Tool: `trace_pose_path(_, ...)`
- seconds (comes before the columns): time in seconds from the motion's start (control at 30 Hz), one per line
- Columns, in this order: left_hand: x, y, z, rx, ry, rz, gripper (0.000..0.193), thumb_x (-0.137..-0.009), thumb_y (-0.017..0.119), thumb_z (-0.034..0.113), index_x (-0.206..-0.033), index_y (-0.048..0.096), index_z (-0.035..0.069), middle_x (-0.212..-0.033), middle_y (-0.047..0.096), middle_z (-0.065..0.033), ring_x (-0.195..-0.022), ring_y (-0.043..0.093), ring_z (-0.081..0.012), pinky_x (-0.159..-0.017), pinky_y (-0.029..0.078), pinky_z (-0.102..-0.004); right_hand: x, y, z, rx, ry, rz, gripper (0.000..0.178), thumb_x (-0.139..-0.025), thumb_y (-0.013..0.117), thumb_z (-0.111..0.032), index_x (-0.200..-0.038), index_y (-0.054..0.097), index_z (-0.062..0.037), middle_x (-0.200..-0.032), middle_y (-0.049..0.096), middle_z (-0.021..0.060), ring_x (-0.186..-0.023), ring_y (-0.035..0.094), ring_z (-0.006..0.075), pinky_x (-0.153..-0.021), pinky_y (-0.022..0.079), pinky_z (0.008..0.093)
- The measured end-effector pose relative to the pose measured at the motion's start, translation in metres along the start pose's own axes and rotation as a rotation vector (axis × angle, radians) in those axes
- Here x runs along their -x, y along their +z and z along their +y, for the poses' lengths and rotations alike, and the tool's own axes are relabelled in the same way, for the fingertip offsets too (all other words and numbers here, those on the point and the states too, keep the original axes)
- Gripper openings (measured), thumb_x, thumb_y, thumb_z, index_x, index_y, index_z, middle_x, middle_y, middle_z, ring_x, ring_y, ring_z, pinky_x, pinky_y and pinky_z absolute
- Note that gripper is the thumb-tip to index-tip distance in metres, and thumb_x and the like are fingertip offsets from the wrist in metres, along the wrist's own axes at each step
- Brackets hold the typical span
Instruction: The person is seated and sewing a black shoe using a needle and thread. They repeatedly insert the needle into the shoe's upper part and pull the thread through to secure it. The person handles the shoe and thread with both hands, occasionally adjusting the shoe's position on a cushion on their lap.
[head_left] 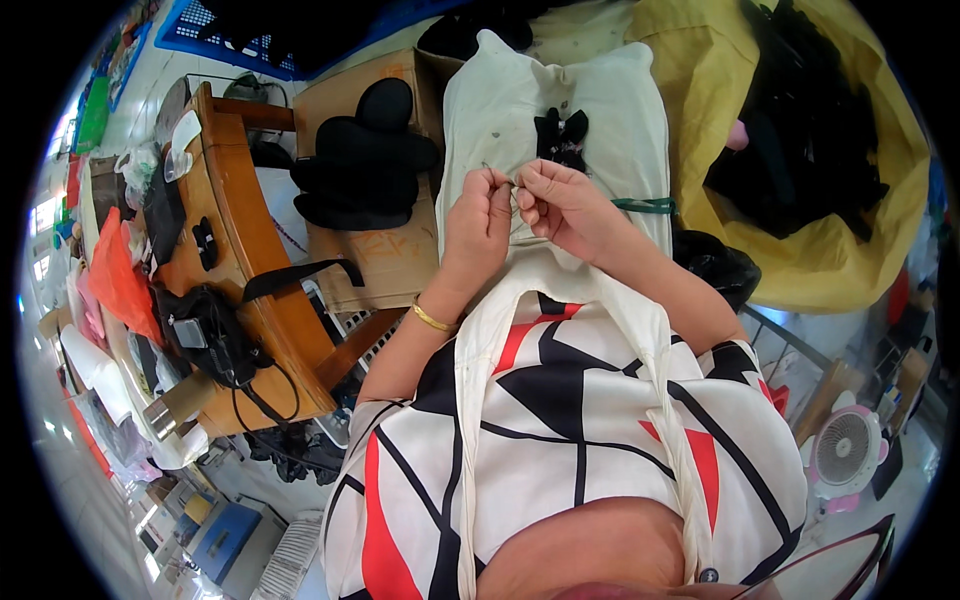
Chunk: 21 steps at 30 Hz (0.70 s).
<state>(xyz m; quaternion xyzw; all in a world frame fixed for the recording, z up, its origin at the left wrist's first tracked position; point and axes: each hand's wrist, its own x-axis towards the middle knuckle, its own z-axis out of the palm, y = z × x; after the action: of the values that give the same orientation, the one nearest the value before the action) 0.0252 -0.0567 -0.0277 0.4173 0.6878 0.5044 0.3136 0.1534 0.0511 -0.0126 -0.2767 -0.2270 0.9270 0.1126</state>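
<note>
Shirt fabric (540,460) in white, black and red is covering the person's torso, with pale apron straps (468,420) lying over it. A gold bracelet (432,318) is circling the left wrist. Above the lap, the left hand (482,215) is holding its fingers curled nearly closed, thumb against forefinger; the right hand (568,205) is facing it, thumb and forefinger pinched, the other fingers loosely bent. Between their tips the two are gripping a small dark item (514,187), too tiny to identify. Just beyond, a black fabric piece (560,138) is lying on the white cloth (625,120), and a green band (648,206) is showing beside the right forearm. Farther out, rounded black pieces (365,150) are resting against a cardboard box (385,265) at left, while a yellow sack (840,285) at right is holding black material (800,130). A black bag (215,335) is sitting on the wooden table (230,170); a fan (847,448) is standing off to the right.
</note>
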Motion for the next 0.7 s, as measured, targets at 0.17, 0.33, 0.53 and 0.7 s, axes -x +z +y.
trace_pose_path(0.17, 0.005, -0.034, 0.026, 0.864, -0.567, -0.506, 0.012, -0.100, 0.052, 0.013, -0.104, 0.055, 0.002, -0.061, 0.040, 0.0070, -0.045, 0.032, -0.0008, -0.041, 0.024, -0.0170, -0.015, -0.019, -0.009, 0.258, -0.057, 0.012, 0.015, -0.096, 0.062, -0.020, -0.096, 0.061, -0.0051, -0.069, 0.054, -0.0025, -0.057, 0.045, 0.0045, -0.050, 0.035, 0.0202)
trace_pose_path(0.33, 0.017, -0.086, 0.014, 0.792, -0.631, -0.441, 0.014, -0.100, 0.054, 0.015, -0.098, 0.058, 0.002, -0.058, 0.036, 0.0086, -0.042, 0.028, 0.0000, -0.038, 0.021, -0.0173, -0.018, -0.011, -0.022, 0.517, -0.146, 0.086, 0.013, -0.098, 0.060, -0.020, -0.095, 0.058, -0.0067, -0.067, 0.050, -0.0047, -0.057, 0.041, 0.0031, -0.051, 0.032, 0.0195)
trace_pose_path(0.53, 0.012, -0.103, -0.016, 0.805, -0.555, 0.177, 0.021, -0.099, 0.057, 0.023, -0.090, 0.061, 0.004, -0.057, 0.043, 0.0058, -0.042, 0.034, -0.0021, -0.037, 0.025, -0.0177, -0.020, 0.008, -0.025, 0.783, -0.090, -0.041, 0.014, -0.096, 0.060, -0.017, -0.092, 0.059, -0.0038, -0.072, 0.056, -0.0020, -0.062, 0.049, 0.0046, -0.055, 0.040, 0.0209)
trace_pose_path(0.7, 0.007, -0.055, 0.004, 0.961, -0.576, 0.020, 0.022, -0.101, 0.054, 0.023, -0.090, 0.060, 0.005, -0.080, 0.057, -0.0030, -0.063, 0.053, -0.0089, -0.051, 0.047, -0.0220, -0.030, 0.023, -0.018, 0.917, -0.109, -0.147, 0.015, -0.096, 0.059, -0.015, -0.092, 0.059, -0.0007, -0.072, 0.058, -0.0009, -0.066, 0.055, 0.0071, -0.061, 0.046, 0.0234)
